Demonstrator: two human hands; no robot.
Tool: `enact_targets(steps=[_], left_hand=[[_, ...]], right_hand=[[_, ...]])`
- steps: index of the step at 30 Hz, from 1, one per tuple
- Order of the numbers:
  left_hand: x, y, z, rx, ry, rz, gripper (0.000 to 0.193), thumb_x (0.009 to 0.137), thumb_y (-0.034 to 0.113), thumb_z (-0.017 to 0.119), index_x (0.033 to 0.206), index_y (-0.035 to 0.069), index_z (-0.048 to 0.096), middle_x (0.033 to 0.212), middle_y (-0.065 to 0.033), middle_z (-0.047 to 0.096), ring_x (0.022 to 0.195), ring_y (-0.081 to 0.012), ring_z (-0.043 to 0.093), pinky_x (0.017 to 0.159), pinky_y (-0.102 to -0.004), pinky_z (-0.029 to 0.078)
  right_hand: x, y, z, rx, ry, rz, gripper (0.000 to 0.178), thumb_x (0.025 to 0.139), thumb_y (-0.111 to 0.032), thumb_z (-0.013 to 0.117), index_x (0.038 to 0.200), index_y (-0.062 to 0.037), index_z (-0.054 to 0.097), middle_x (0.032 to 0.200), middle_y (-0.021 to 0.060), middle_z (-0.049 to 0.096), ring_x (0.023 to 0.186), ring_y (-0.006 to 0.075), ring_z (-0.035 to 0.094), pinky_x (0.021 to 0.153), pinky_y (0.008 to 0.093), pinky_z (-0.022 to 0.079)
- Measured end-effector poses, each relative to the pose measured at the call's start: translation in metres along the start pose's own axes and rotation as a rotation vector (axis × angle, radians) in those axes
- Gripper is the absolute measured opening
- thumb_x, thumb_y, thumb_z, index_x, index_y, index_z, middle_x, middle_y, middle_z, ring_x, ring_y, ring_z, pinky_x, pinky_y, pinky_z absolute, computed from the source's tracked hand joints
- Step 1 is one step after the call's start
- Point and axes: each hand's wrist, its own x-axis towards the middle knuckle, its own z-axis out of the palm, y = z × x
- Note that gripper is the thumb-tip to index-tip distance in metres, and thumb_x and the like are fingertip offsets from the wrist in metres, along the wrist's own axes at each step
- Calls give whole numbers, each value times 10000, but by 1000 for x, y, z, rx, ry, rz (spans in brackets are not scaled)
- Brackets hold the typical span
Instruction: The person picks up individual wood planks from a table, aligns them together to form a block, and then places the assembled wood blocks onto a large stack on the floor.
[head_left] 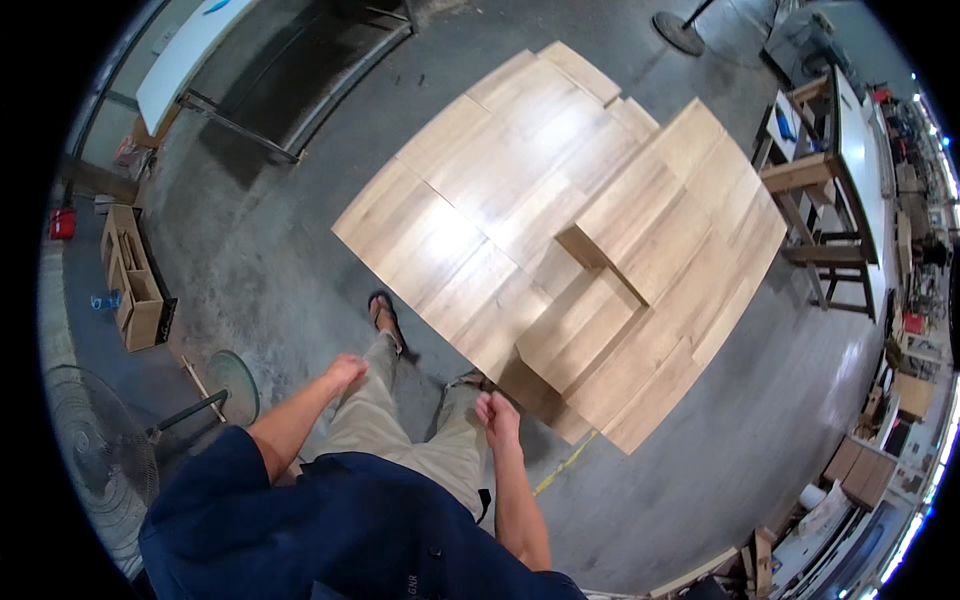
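Observation:
In front of me stand stacks of light wood-grain boards [470, 190], laid edge to edge at several heights. A taller stack [690, 220] rises on the right side, and a lower board [585, 330] sits in a step at the near side. My left hand [348, 368] hangs over my left thigh, fingers curled in, with nothing visible in it. Close to the near corner of the stacks is my right hand [497, 415], its fingers bent toward the palm. It appears apart from the boards, and no object shows in it.
At the left stand a floor fan [105, 450], a round-based stand [233, 388] and a wooden box [135, 280]. A white-topped table [190, 65] is at the far left. Wooden-framed benches [830, 190] stand at the right. A yellow line [563, 466] marks the floor.

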Motion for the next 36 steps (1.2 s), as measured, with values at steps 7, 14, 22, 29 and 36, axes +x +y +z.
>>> enact_targets(steps=[7, 14, 22, 29, 36], left_hand=[[-58, -78, -91, 203, -15, -26, 114, 746, 83, 578, 703, 30, 670, 638, -59, 621, 520, -161, 545, 452, -326, 425], [-139, -24, -204, 164, -498, -96, 204, 853, 105, 495, 759, 51, 668, 616, 28, 581, 523, -125, 519, 468, -296, 413], [-116, -79, -204, -22, 81, 669, 210, 821, 33, 470, 955, -42, 614, 802, -70, 624, 783, -160, 537, 700, -335, 447], [-77, -34, -201, -286, -19, 804, 271, 841, 102, 465, 1041, -18, 604, 973, -175, 644, 905, -224, 584, 777, -370, 450], [-12, 65, -262, -120, -60, 942, 273, 841, 105, 470, 1048, -14, 603, 986, -181, 641, 913, -236, 587, 780, -373, 450]], right_hand=[[-31, 8, 7, -586, 181, -91, 127, 834, -131, 565, 772, -26, 599, 708, 43, 600, 617, 129, 564, 545, 265, 463], [-11, 19, 105, -704, 189, -35, 135, 867, -112, 516, 792, -32, 594, 653, 74, 605, 516, 150, 551, 438, 246, 436], [16, 51, 320, -957, -177, -112, 247, 916, -176, 568, 1086, 2, 597, 876, 81, 672, 740, 142, 624, 657, 259, 514], [45, 51, 402, -1256, -404, -109, 259, 893, -235, 627, 1043, -24, 635, 897, 91, 679, 787, 176, 646, 690, 300, 533], [95, 52, 422, -1340, -277, -29, 179, 899, -117, 569, 1014, 0, 640, 802, 86, 659, 649, 149, 607, 574, 277, 503]])
